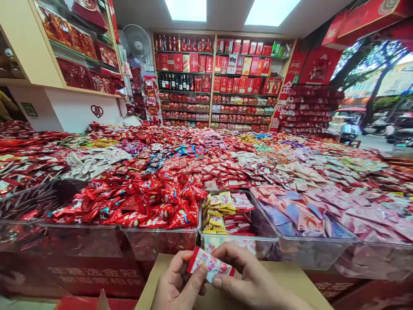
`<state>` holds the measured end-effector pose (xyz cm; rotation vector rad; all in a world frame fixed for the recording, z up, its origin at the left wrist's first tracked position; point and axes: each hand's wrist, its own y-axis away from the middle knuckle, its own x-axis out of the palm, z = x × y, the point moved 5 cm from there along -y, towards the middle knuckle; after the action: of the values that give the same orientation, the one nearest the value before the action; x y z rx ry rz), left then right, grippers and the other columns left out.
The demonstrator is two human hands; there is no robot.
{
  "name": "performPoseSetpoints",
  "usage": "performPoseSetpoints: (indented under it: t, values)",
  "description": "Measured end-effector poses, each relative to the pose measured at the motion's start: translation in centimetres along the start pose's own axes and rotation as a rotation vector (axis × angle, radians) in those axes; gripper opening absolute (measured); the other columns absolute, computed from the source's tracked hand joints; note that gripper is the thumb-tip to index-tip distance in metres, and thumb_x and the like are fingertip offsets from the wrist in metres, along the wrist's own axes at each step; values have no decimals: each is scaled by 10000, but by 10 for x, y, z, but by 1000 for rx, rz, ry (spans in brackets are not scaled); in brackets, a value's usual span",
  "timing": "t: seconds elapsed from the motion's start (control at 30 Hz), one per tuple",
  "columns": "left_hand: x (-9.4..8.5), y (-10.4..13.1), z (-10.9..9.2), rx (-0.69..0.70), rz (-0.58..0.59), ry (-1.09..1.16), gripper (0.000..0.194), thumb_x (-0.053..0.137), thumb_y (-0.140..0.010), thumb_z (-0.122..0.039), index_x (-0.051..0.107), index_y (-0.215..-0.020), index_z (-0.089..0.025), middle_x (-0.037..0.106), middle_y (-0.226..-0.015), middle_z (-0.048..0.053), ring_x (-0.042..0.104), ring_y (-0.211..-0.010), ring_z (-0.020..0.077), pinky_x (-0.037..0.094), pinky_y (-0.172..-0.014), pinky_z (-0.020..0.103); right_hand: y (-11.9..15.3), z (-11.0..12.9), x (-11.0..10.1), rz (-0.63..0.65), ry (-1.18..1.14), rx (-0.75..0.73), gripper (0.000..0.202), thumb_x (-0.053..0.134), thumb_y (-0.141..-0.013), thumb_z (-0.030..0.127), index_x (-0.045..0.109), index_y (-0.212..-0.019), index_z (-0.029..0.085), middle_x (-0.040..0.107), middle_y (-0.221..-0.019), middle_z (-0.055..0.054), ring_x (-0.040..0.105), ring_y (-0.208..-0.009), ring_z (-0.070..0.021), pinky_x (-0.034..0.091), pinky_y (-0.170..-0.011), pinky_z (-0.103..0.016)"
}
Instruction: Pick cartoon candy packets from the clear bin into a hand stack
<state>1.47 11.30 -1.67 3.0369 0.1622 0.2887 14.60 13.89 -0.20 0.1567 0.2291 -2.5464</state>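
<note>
Grip: both hands pinch one sachet [210,265], the left hand [179,286] on its left end, the right hand [250,280] on its lower right end.
Sachet: between the two thumbs, above a cardboard box [290,277].
Long axis: tilted, its left end higher, its right end lower.
Nearer hand: neither; each holds an end.
Ahead of grip: clear bins [238,239] of sweets on the worktop, just beyond the box.

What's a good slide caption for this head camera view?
Both hands, left hand and right hand, pinch a small red-and-white wrapped candy over a cardboard box, before clear plastic bins of sweets.
</note>
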Motion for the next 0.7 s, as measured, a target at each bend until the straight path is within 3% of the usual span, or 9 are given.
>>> performPoseSetpoints:
  t: [0.07,0.13,0.23,0.3,0.43,0.6,0.7]
  values:
    - [-1,1,-3,35,-45,28,333,688,-605,-428,577,-792,-176,594,-574,-21,485,-448,57,292,-349,123,1,3,-5,-25,71,-11,173,575,-748,324,558,-820,168,585,-789,-26,512,-738,-135,400,-672,-246]
    - [0,2,-4,40,-41,35,353,668,-623,-443,566,-849,-192,608,-604,-17,507,-460,69,313,-359,133,-1,12,-22,-92,141,-36,167,552,-764,311,554,-864,177,596,-812,-30,526,-753,-139,406,-679,-249]
    - [2,3,-1,-5,31,-9,367,658,-623,-466,566,-853,-196,615,-610,-11,540,-499,91,355,-392,152,-7,27,-66,-281,344,-35,298,508,-775,277,455,-1058,200,567,-746,-2,507,-650,-123,391,-576,-229]
    - [1,2,1,-32,41,-39,344,673,-608,-458,583,-807,-192,620,-606,-8,542,-516,94,365,-411,158,-13,30,-93,-357,620,66,282,498,-750,212,471,-1030,194,550,-681,9,481,-588,-118,360,-535,-224]
    - [1,2,3,-49,15,-61,305,680,-601,-444,606,-757,-193,620,-588,-8,532,-527,100,385,-456,173,-29,11,-114,-163,1014,341,236,460,-668,71,609,-823,170,624,-710,-36,531,-631,-135,350,-549,-227]
    - [8,5,2,-44,107,-91,291,657,-622,-456,604,-734,-192,589,-587,-13,523,-533,106,412,-513,201,-46,-12,-108,70,1136,556,246,504,-612,65,666,-785,130,666,-722,-83,585,-648,-174,357,-499,-229]
    - [6,5,2,-35,83,-83,294,653,-622,-465,606,-734,-197,580,-586,-18,519,-539,104,420,-538,202,-53,-17,-101,122,1215,570,172,558,-563,59,676,-682,97,662,-640,-111,599,-585,-202,369,-465,-242]
